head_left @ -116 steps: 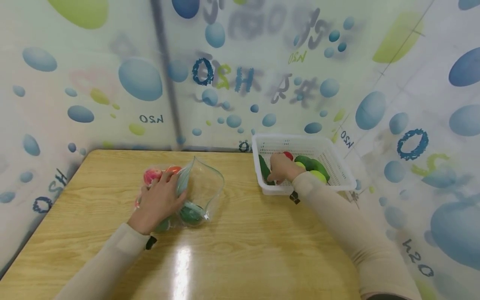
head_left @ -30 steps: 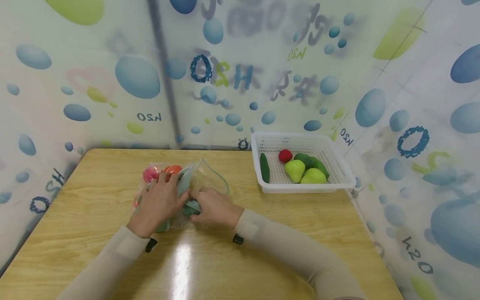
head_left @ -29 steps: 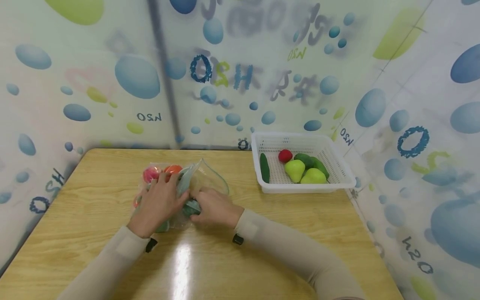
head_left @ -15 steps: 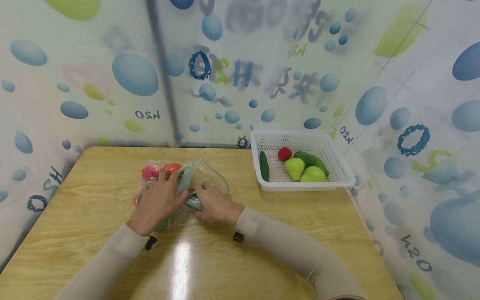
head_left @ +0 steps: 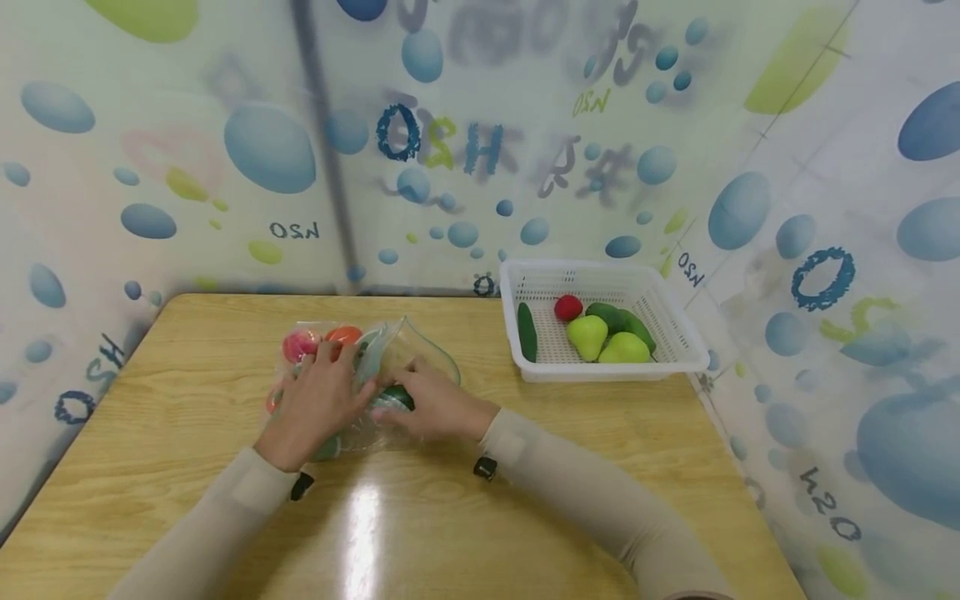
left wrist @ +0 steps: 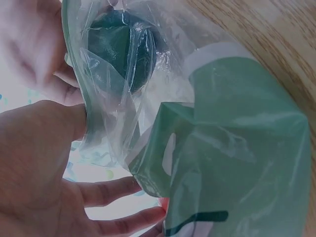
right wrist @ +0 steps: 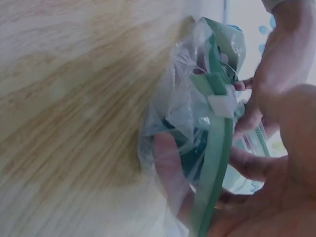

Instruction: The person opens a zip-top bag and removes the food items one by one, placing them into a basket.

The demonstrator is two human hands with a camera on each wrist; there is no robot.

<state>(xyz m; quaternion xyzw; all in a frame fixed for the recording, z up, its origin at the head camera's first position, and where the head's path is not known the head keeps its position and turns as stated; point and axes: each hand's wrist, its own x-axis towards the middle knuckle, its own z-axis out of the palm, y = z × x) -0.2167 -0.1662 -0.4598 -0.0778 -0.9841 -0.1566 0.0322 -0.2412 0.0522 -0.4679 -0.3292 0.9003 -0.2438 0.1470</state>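
Observation:
A clear zip bag point(head_left: 371, 433) with green print lies on the table, with a pink fruit point(head_left: 300, 344) and a red tomato-like one point(head_left: 344, 334) inside. My left hand point(head_left: 315, 404) lies across the bag, holding its mouth with the thumb at the zip strip point(left wrist: 74, 59). My right hand point(head_left: 442, 404) reaches into the mouth, thumb and fingers on either side of a dark green vegetable point(head_left: 400, 397). In the right wrist view, its thumb shows through the plastic beside that vegetable point(right wrist: 193, 153), whose far part is hidden.
A white perforated basket point(head_left: 611, 372) stands at the back right of the wooden table point(head_left: 427, 533). It holds a cucumber point(head_left: 527, 332), a red fruit point(head_left: 568, 307), green pears point(head_left: 587, 336) and a dark green vegetable point(head_left: 603, 317). Patterned curtains point(head_left: 465, 125) surround the table.
My right hand went from the basket to the bag's mouth. In the last half second it shifted slightly right, baring more of the dark green vegetable. My left hand stayed on the bag.

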